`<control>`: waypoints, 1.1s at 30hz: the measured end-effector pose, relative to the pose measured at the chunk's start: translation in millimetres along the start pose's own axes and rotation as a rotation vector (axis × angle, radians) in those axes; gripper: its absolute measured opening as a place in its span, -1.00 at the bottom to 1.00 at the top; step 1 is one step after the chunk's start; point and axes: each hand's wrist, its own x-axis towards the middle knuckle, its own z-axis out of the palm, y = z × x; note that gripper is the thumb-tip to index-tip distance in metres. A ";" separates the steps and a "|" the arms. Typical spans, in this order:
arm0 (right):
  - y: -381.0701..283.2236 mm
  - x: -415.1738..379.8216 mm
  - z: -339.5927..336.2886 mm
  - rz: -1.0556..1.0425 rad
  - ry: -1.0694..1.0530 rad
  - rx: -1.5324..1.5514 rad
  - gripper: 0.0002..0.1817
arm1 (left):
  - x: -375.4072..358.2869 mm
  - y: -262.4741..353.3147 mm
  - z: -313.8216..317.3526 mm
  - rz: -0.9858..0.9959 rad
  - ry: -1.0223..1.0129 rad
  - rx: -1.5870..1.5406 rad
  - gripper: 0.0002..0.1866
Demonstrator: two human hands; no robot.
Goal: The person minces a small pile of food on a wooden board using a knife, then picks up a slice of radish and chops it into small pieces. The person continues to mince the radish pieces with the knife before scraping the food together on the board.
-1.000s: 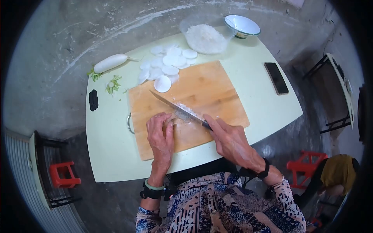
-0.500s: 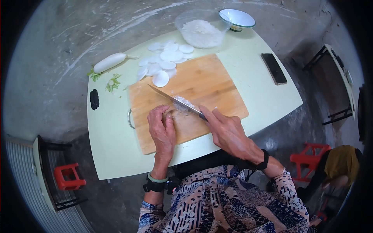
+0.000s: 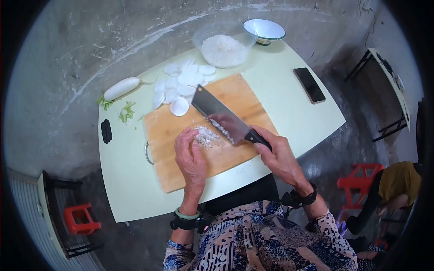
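Observation:
My right hand (image 3: 276, 156) is closed round the black handle of a cleaver (image 3: 218, 114). The broad blade is turned flat side up over the wooden cutting board (image 3: 246, 97), with white bits sticking along its lower edge. Beside a small heap of chopped white radish (image 3: 207, 137) is my left hand (image 3: 190, 158), fingers loosely curved and thumb apart, fingertips right at the heap. Past the board's far edge lie several thin round radish slices (image 3: 187, 77), one of them overlapping the board.
A clear bowl of shredded white radish (image 3: 224, 50) and an enamel bowl (image 3: 266, 30) stand at the back. A whole radish (image 3: 122, 88), leafy trimmings (image 3: 127, 111) and a black object (image 3: 106, 131) lie left, a phone (image 3: 309, 85) right. Another person (image 3: 398, 185) is near a red stool (image 3: 359, 183).
The cleaver has turned from edge-down among the bits to flat side up, and my right hand has shifted right and nearer me. My left hand stays by the heap. The view has shifted slightly.

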 end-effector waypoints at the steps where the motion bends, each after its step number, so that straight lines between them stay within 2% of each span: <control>1: 4.6 -0.3 -5.3 0.114 -0.025 0.072 -0.50 | 3.8 -1.9 -1.9 0.002 0.002 -0.004 -0.71; 2: 9.8 -2.3 -9.4 0.233 -0.052 0.147 -0.51 | 6.3 -3.3 -5.2 0.006 -0.012 0.045 -0.70; 4: 17.4 -5.6 -15.1 0.259 -0.063 0.185 -0.49 | 9.7 -2.2 -10.1 0.001 -0.029 0.100 -0.69; 6: 20.9 -8.3 -19.8 0.424 -0.091 0.366 -0.48 | 9.7 -1.8 -14.6 0.012 -0.059 0.218 -0.65; 12: 22.1 -12.9 -22.4 0.451 -0.071 0.427 -0.45 | 6.3 -11.5 0.5 -0.028 -0.157 0.427 -0.50; 18: 27.1 -12.8 -19.9 0.442 -0.005 0.421 -0.45 | 9.4 -4.5 4.1 -0.090 -0.289 0.344 -0.33; 26: 26.7 -19.1 -11.4 0.468 0.011 0.335 -0.42 | 8.9 -2.6 11.5 -0.019 -0.338 0.377 -0.26; 28: 29.8 -22.1 -8.8 0.507 -0.048 0.436 -0.41 | 7.6 0.2 15.6 0.000 -0.339 0.387 -0.27; 33: 11.1 -30.6 21.4 0.503 -0.043 0.380 -0.41 | 6.9 2.2 21.3 0.043 -0.365 0.359 -0.21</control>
